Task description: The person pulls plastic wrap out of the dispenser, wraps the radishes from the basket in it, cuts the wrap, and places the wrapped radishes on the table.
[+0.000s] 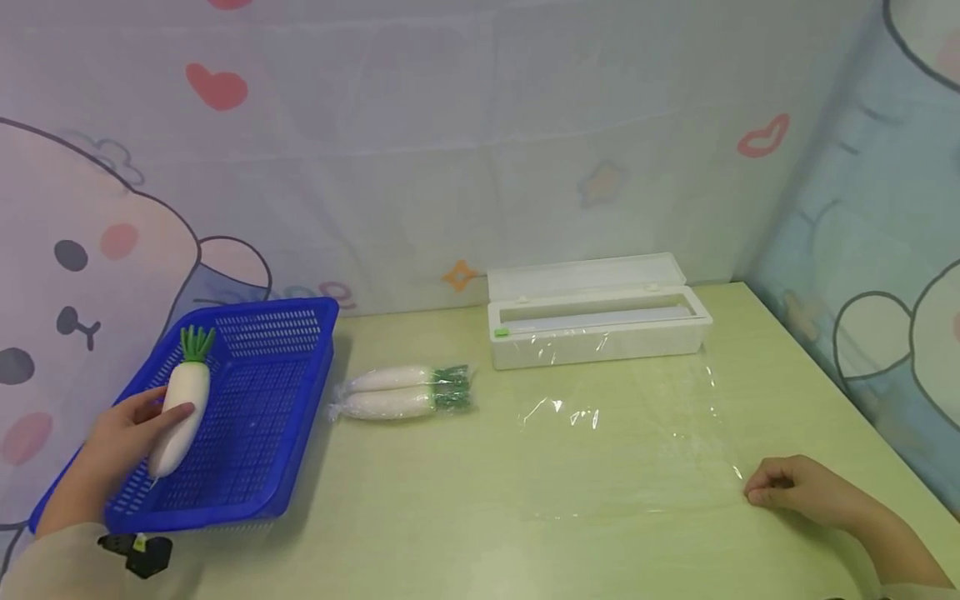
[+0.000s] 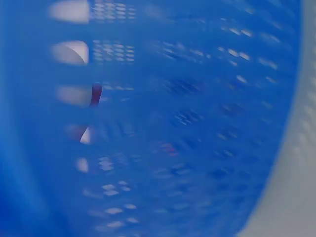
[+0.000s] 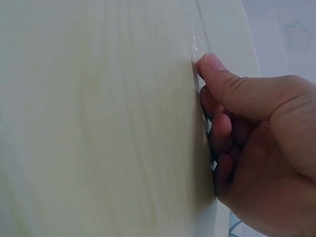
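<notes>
In the head view my left hand [image 1: 131, 437] grips a white radish [image 1: 183, 400] with a green top, held over the blue plastic basket [image 1: 300, 417]. The left wrist view shows only the blurred blue basket wall [image 2: 173, 123]. My right hand [image 1: 813, 496] pinches a corner of clear plastic wrap [image 1: 622, 467] between thumb and fingers. That sheet spreads over the table from the white wrap dispenser [image 1: 600, 343], whose lid stands raised. Close up in the right wrist view, the thumb [image 3: 232, 89] presses against the index finger at the film's edge.
Two radishes [image 1: 397, 392] wrapped in clear film lie side by side between the basket and the dispenser. A patterned cloth [image 1: 420, 167] hangs behind the light wood-grain table [image 1: 405, 500], and another printed cloth [image 1: 885, 333] rises along its right edge.
</notes>
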### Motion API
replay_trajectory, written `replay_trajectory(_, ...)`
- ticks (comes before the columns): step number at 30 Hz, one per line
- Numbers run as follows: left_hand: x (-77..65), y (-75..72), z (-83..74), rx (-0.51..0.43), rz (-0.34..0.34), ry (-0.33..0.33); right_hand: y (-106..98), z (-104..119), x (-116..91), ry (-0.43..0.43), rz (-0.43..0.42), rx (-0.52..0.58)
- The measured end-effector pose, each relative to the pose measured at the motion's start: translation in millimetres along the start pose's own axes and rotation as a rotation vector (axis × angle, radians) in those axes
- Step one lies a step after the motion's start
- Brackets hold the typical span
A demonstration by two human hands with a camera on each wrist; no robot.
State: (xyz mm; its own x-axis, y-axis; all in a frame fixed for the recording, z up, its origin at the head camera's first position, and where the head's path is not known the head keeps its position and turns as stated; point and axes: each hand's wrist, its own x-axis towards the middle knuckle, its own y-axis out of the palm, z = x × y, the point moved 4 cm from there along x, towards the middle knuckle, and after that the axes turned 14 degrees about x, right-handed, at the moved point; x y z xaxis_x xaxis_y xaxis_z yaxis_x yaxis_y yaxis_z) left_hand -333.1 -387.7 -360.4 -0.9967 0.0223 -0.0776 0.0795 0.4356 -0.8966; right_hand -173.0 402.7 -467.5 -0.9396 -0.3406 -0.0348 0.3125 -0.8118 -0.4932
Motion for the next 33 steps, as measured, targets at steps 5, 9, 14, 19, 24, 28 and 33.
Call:
replay_trajectory(5,-2.7,-15.0,-32.4,-0.004,-0.070,0.082,-1,-1,-4,-0.003,0.008,0.012)
replay_trajectory(9,-6.3,-21.7,-62.3,0.015,-0.095,0.137,-1,-2,-6,-0.025,0.004,0.007)
replay_trajectory(14,-14.8,-23.1,-109.9,0.026,-0.112,0.228,-1,-1,-5,-0.049,-0.007,-0.012)
replay_trajectory(19,-21.7,-15.4,-163.1,0.029,-0.127,0.337,-1,-1,-3,-0.056,0.005,0.008)
replay_trajectory(24,-22.7,-2.9,-211.2,-0.016,-0.105,0.450,-2,1,-1,-0.037,-0.003,-0.013)
replay_trajectory(28,-23.7,8.4,-243.8,-0.073,-0.092,0.531,-2,3,0,-0.036,-0.013,-0.026)
replay_trajectory(33,-22.0,26.8,-272.8,-0.153,-0.061,0.597,0,4,0,-0.037,-0.014,-0.015)
